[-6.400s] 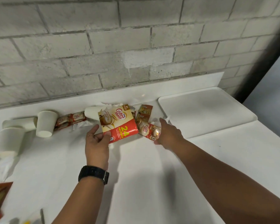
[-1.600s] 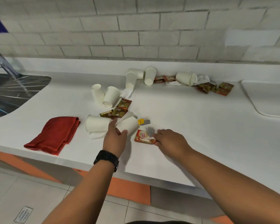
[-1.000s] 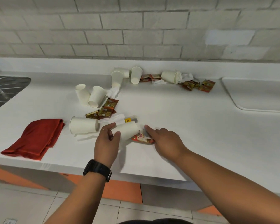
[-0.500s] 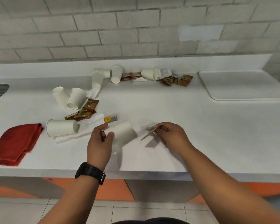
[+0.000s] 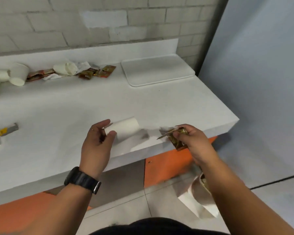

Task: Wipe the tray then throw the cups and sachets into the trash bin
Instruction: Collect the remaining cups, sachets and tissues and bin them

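One white paper cup (image 5: 124,128) lay sideways in the left hand (image 5: 96,144), fingers curled round its rim, above the counter's (image 5: 75,106) front edge. The right hand (image 5: 192,141) pinched crumpled brown sachets (image 5: 176,135), count unclear. One white tray (image 5: 157,71) sat at the counter's back right corner.

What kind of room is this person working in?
Probably an office pantry or break-room coffee corner. A long white counter runs along a painted brick wall, with used paper cups, coffee sachets and a white serving tray on it.
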